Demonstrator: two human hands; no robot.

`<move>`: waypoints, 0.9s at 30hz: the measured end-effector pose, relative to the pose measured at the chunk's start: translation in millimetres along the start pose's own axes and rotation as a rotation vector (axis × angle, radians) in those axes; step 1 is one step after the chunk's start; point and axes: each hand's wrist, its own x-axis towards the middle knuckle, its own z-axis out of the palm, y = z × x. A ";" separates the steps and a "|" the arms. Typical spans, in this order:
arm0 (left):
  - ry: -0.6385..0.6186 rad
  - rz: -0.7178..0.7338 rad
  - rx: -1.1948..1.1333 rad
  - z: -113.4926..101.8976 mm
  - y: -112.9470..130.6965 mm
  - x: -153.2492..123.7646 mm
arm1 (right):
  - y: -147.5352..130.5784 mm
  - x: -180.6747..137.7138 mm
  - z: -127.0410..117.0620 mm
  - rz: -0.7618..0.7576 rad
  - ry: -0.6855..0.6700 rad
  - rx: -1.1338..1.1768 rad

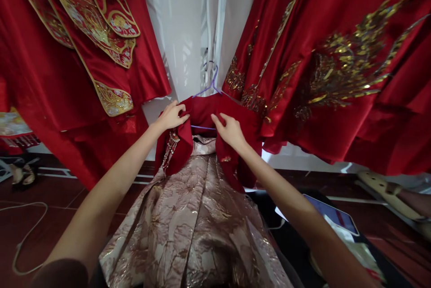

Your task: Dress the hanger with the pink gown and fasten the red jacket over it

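Observation:
A small red velvet jacket hangs on a purple wire hanger in front of a white wall. Under it falls a pale pink and gold brocade skirt. My left hand is closed on the jacket's left front edge, just above a beaded tassel. My right hand pinches the jacket's right front panel near the collar. Both arms reach forward from below.
Large red satin garments with gold embroidery hang at the left and right. A tablet lies on a dark surface at the lower right. A white cord trails on the dark red floor. Sandals stand at the far left.

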 end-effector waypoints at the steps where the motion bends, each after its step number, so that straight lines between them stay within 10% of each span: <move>1: 0.006 0.010 -0.011 -1.6 0.1 -0.1 | 6.7 -2.3 -4.6 0.006 0.012 0.024; 11: 0.148 -0.393 -0.214 -2.2 50.9 -26.5 | 42.2 0.0 -9.8 0.129 -0.053 0.442; 17: -0.062 -0.117 -0.608 29.7 80.8 -17.4 | 4.1 11.6 0.2 0.068 -0.191 0.555; 27: 0.300 -0.370 -1.211 48.7 90.8 -45.6 | 29.7 -12.6 -8.9 -0.014 -0.334 0.753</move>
